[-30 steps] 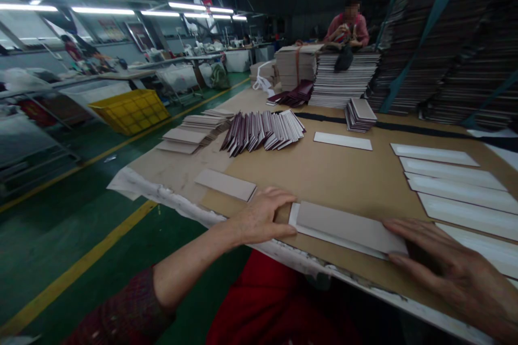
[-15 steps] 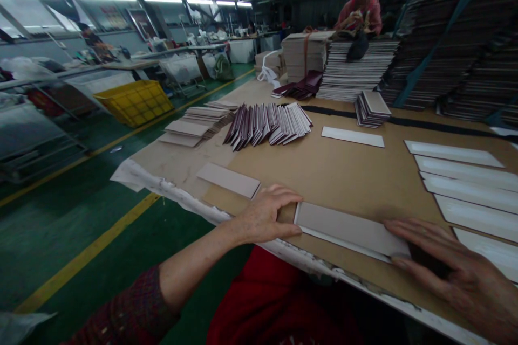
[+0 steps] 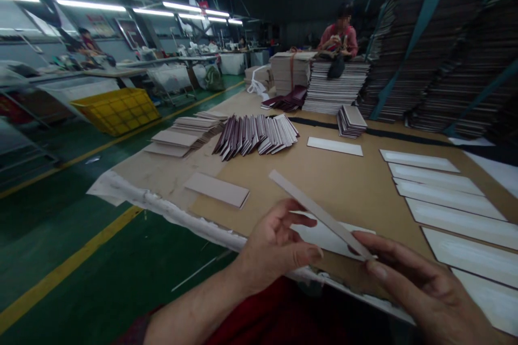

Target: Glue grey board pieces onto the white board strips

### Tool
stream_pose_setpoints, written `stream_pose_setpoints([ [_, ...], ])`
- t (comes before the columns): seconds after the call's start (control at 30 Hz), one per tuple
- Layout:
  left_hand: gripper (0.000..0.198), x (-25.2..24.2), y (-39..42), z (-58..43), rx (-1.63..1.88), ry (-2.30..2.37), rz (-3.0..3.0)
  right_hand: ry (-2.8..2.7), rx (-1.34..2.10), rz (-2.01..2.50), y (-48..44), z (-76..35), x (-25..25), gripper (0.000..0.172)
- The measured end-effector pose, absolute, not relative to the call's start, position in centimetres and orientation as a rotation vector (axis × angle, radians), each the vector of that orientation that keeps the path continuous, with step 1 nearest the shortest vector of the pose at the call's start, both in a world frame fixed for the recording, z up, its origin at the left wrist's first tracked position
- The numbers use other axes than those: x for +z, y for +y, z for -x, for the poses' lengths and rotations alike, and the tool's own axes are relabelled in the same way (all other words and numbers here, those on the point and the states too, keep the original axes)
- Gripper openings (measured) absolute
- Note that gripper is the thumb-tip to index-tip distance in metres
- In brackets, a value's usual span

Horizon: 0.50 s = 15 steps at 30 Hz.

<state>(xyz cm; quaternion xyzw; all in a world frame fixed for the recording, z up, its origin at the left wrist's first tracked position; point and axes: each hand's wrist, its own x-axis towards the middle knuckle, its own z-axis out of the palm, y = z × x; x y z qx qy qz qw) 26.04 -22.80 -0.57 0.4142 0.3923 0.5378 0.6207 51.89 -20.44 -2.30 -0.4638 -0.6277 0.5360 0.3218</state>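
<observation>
A long thin beige board (image 3: 319,211) is tilted up on its edge above the table. My right hand (image 3: 413,275) pinches its near right end between thumb and fingers. Beside the board's lower edge, my left hand (image 3: 281,242) has its fingers curved and spread apart, with nothing in its grasp. Beneath the board a white-faced strip (image 3: 324,235) lies flat on the brown tabletop, partly covered by the board and my hands. Further left rests another beige board (image 3: 217,190).
Maroon-and-white pieces (image 3: 257,136) stand in a leaning row beyond beige boards (image 3: 174,139). White strips (image 3: 457,205) lie at the right. A small stack (image 3: 352,121) and tall stacks (image 3: 335,86) are behind, where a person (image 3: 340,40) works.
The beige board has been lifted off the white strip and tilted, held by my right hand. My left hand has come away from its end. The view has shifted slightly right and up.
</observation>
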Motion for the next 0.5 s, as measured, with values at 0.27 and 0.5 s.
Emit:
stream_pose_setpoints([
  [0.27, 0.046, -2.0, -25.4, -28.0, 1.417, 0.841, -0.715, -1.451, 1.580, 1.133, -23.5, -48.1, -2.4, 0.039],
  [0.5, 0.049, -2.0, -27.0, -28.6, 1.426, 0.872, -0.669, -1.442, 1.620, 1.042, -24.8, -47.0, -2.9, 0.037],
])
